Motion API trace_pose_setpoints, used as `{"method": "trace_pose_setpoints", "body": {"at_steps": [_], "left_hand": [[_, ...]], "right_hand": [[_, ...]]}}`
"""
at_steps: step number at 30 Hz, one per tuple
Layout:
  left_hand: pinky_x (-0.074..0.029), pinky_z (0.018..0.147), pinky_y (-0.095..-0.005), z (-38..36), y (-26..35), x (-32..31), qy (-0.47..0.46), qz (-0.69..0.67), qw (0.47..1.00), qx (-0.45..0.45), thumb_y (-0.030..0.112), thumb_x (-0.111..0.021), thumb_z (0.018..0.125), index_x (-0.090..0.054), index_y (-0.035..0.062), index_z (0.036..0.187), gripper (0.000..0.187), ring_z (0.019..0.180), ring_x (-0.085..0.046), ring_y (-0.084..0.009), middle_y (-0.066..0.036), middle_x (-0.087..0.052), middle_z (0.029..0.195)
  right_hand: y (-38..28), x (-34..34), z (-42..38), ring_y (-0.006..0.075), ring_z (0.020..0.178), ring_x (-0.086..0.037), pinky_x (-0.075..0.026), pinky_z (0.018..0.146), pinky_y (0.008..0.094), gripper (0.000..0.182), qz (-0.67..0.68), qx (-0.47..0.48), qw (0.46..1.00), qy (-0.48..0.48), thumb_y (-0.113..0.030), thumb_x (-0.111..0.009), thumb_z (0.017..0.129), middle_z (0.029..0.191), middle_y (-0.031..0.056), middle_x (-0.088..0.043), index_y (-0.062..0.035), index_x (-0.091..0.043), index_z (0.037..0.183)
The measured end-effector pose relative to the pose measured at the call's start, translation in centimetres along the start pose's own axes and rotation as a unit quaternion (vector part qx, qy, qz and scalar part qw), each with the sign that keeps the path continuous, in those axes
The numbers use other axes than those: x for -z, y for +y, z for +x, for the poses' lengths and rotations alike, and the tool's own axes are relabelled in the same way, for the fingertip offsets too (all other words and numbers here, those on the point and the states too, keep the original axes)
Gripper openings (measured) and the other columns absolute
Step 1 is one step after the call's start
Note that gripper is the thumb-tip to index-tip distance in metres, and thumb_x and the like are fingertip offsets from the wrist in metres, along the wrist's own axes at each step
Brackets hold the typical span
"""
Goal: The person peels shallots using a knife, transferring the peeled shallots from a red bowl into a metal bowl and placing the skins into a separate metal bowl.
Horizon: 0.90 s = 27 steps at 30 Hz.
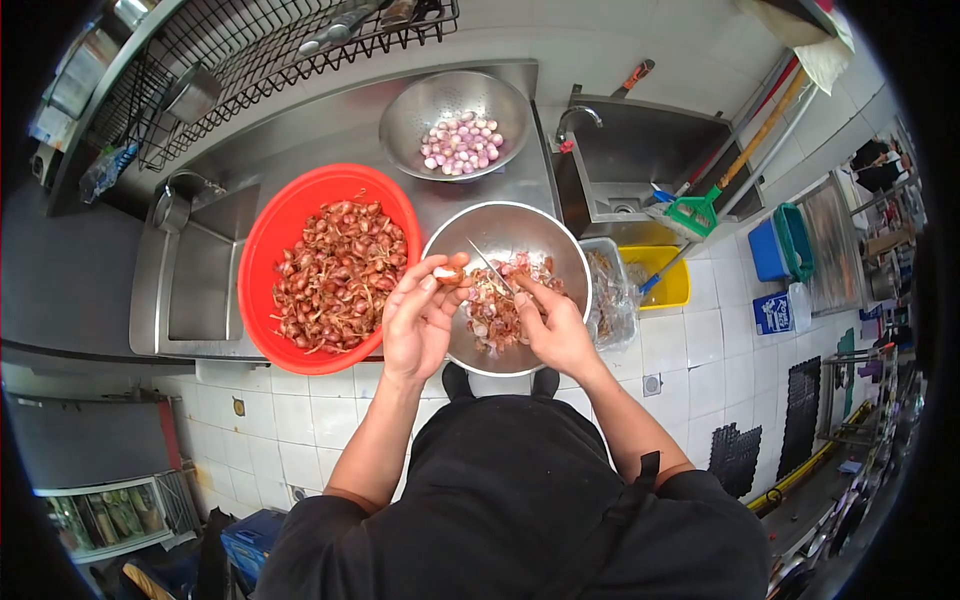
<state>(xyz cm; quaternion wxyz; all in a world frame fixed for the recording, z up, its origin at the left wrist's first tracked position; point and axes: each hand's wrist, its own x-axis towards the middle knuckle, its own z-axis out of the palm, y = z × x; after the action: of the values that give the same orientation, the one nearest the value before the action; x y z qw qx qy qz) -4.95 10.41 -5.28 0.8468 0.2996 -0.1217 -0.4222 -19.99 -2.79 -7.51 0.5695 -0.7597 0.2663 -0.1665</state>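
Between the fingertips of my left hand (418,318) is a shallot (449,274), its pale flesh showing beside reddish skin. My right hand (552,328) grips a small knife (489,264), the blade pointing up and left toward the shallot. Both hands are above a steel bowl (572,262) that holds peeled-off shallot skins (500,325). To the left stands a red basin (256,230) heaped with unpeeled shallots (340,270). Behind the bowl, a steel colander (400,125) contains peeled pink-white shallots (462,143). The knife handle is mostly covered by my right fingers.
A steel sink (205,290) lies left of the red basin, another sink (640,150) at the back right. Beside the bowl are a clear plastic bag (612,290) and a yellow bucket (668,290). A green brush (692,214) leans nearby. A wire rack (270,60) hangs above.
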Motion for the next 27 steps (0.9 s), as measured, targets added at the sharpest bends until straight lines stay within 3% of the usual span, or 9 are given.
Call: {"method": "trace_pose_setpoints", "body": {"at_steps": [4,7,8,14,18,20,21,23,27], "left_hand": [[-0.054,0.09,-0.0317,-0.4,-0.8,0.3,0.017,0.092,0.993,-0.072,-0.002,-0.06,0.093,-0.056,-0.0018,0.118,0.025,0.1,-0.065,-0.0199,-0.017,-0.064,0.116],[-0.053,0.089,-0.0292,-0.6,-1.3,0.3,0.018,0.135,0.986,-0.097,-0.007,-0.064,0.09,-0.056,-0.0037,0.114,0.026,0.1,-0.064,-0.0168,-0.014,-0.063,0.114],[-0.053,0.089,-0.0282,-0.7,-1.6,0.2,0.021,0.169,0.978,-0.121,-0.007,-0.064,0.089,-0.056,-0.0041,0.114,0.026,0.1,-0.064,-0.0159,-0.013,-0.063,0.114],[-0.053,0.09,-0.027,-1.4,-1.8,-1.1,0.022,0.267,0.943,-0.196,-0.01,-0.065,0.088,-0.057,-0.0058,0.113,0.026,0.102,-0.063,-0.0154,-0.014,-0.063,0.114],[-0.054,0.09,-0.0274,-1.7,-2.1,-1.9,-0.022,0.329,0.905,-0.267,-0.012,-0.065,0.087,-0.058,-0.0064,0.112,0.026,0.104,-0.063,-0.0161,-0.015,-0.063,0.115],[-0.053,0.093,-0.0286,-1.6,-2.0,-2.5,-0.004,0.254,0.943,-0.216,-0.012,-0.064,0.087,-0.057,-0.0048,0.114,0.029,0.106,-0.063,-0.0168,-0.016,-0.063,0.117],[-0.053,0.093,-0.0286,-1.5,-1.9,-2.4,-0.004,0.254,0.943,-0.217,-0.012,-0.064,0.087,-0.057,-0.0048,0.114,0.029,0.106,-0.063,-0.0168,-0.016,-0.063,0.117],[-0.051,0.095,-0.0316,-1.1,-1.8,-1.8,0.0,0.097,0.987,-0.124,-0.006,-0.063,0.09,-0.056,-0.0021,0.118,0.029,0.107,-0.063,-0.0181,-0.016,-0.063,0.12],[-0.051,0.098,-0.0336,-0.8,-1.7,-0.7,-0.007,0.035,0.996,-0.083,-0.003,-0.061,0.092,-0.053,0.0001,0.122,0.031,0.108,-0.063,-0.0193,-0.016,-0.063,0.121]], "right_hand": [[-2.7,-0.9,-1.3,0.0075,0.076,-0.058,-0.048,0.069,0.0254,0.042,0.166,0.027,0.986,-0.015,-0.011,-0.058,0.096,0.082,0.0046,-0.065,0.0041,-0.052,0.135],[-3.6,-1.7,-1.5,0.0033,0.071,-0.05,-0.043,0.067,0.0215,0.045,0.166,0.09,0.982,-0.019,-0.009,-0.059,0.096,0.079,-0.0012,-0.057,0.0027,-0.049,0.138],[-4.1,-1.7,-1.6,0.0073,0.08,-0.058,-0.048,0.075,0.024,0.043,0.164,0.081,0.983,-0.025,-0.008,-0.058,0.096,0.089,0.0043,-0.065,0.0028,-0.05,0.138],[-5.3,-1.4,-1.2,0.0167,0.109,-0.061,-0.046,0.096,0.0295,0.039,0.144,0.122,0.981,-0.031,-0.007,-0.056,0.097,0.116,0.0152,-0.067,0.0044,-0.053,0.134],[-4.7,-1.9,-0.8,0.0175,0.109,-0.062,-0.046,0.097,0.0305,0.04,0.134,0.162,0.978,0.006,-0.008,-0.055,0.098,0.116,0.0144,-0.067,0.0046,-0.052,0.136],[-4.9,-2.1,-0.9,0.0127,0.089,-0.065,-0.051,0.081,0.0254,0.036,0.182,0.118,0.976,0.024,-0.01,-0.054,0.1,0.099,0.0116,-0.07,0.0045,-0.054,0.133],[-4.9,-1.8,-0.9,0.0127,0.089,-0.065,-0.051,0.081,0.0254,0.036,0.182,0.119,0.976,0.024,-0.01,-0.054,0.1,0.099,0.0116,-0.07,0.0045,-0.054,0.133],[-5.1,-1.1,-1.0,0.0038,0.063,-0.056,-0.046,0.058,0.0188,0.032,0.424,-0.041,0.903,-0.06,-0.012,-0.053,0.101,0.077,0.0045,-0.065,0.0037,-0.058,0.128],[-5.0,-1.5,-0.5,-0.0007,0.051,-0.043,-0.034,0.046,0.0177,0.03,0.445,-0.098,0.89,-0.006,-0.014,-0.053,0.102,0.065,-0.002,-0.056,0.004,-0.061,0.124]]}}
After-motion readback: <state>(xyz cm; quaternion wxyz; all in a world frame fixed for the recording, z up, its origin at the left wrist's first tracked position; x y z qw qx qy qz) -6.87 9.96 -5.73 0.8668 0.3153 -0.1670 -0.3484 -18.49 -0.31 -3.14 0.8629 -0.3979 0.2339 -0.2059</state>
